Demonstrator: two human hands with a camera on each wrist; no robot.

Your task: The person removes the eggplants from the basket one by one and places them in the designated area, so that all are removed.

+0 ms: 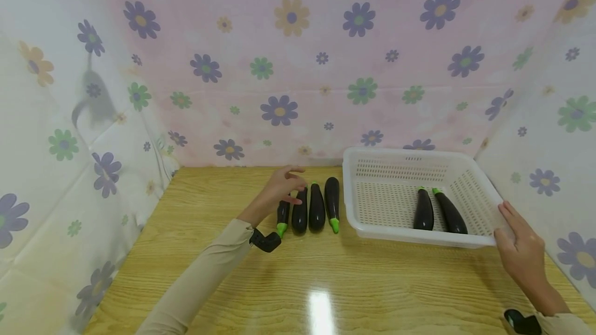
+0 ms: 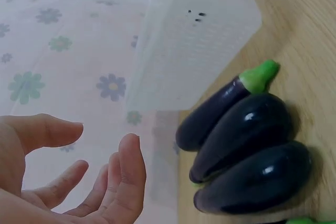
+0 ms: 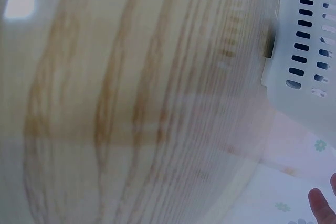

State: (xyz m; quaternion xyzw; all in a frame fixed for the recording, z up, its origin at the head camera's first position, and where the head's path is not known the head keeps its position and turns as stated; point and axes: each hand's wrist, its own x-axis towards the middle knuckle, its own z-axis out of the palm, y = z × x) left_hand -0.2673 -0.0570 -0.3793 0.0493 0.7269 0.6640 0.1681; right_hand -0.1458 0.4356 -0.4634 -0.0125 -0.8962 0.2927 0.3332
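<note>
Several dark eggplants lie side by side on the wooden table, among them one eggplant [image 1: 317, 211] with its rounded end toward me and another [image 1: 332, 200] with its green stem toward me. Over the leftmost ones hovers my left hand [image 1: 283, 188], fingers spread and loosely bent. In the left wrist view, nothing sits between the left hand's [image 2: 86, 174] thumb and fingers, and the eggplants [image 2: 252, 177] lie apart from it. My right hand [image 1: 521, 247] holds the white plastic basket [image 1: 351, 206] at its near right corner. Two eggplants [image 1: 423, 211] lie inside, toward the right.
The wooden table [image 1: 261, 293] meets a flower-printed cloth [image 1: 302, 66] at the back, with more cloth along both sides. The basket's perforated wall [image 3: 302, 40] shows in the right wrist view. Light glares off the table's front middle.
</note>
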